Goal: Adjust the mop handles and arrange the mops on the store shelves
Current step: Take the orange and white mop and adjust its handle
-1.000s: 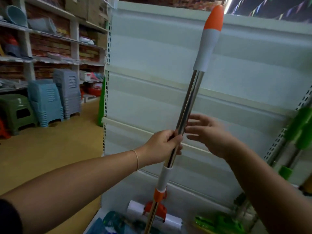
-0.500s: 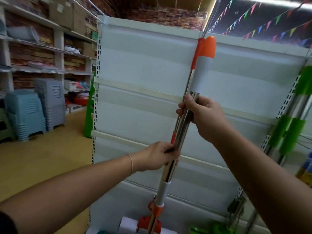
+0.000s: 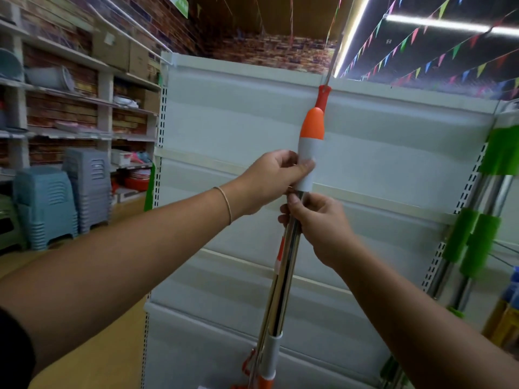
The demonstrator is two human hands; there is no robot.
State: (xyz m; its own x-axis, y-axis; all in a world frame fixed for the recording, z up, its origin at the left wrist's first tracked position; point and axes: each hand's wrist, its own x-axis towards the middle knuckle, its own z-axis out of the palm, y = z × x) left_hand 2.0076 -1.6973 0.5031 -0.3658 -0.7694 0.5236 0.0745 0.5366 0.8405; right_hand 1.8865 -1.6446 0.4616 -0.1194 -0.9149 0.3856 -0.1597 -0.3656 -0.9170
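The tall white metal store shelf (image 3: pixel 238 122) has green-sleeved steel mops (image 3: pixel 477 242) leaning at its right end, so arranging looks partly done. Handle adjustment seems to be the step in hand. The chrome telescopic mop handle (image 3: pixel 283 290) stands near upright before the shelf, topped by its grey-and-orange plastic end sleeve (image 3: pixel 310 136). The left hand (image 3: pixel 272 178) has its grip curled round that sleeve. The right hand (image 3: pixel 317 223) has its grip wrapped round the tube just below.
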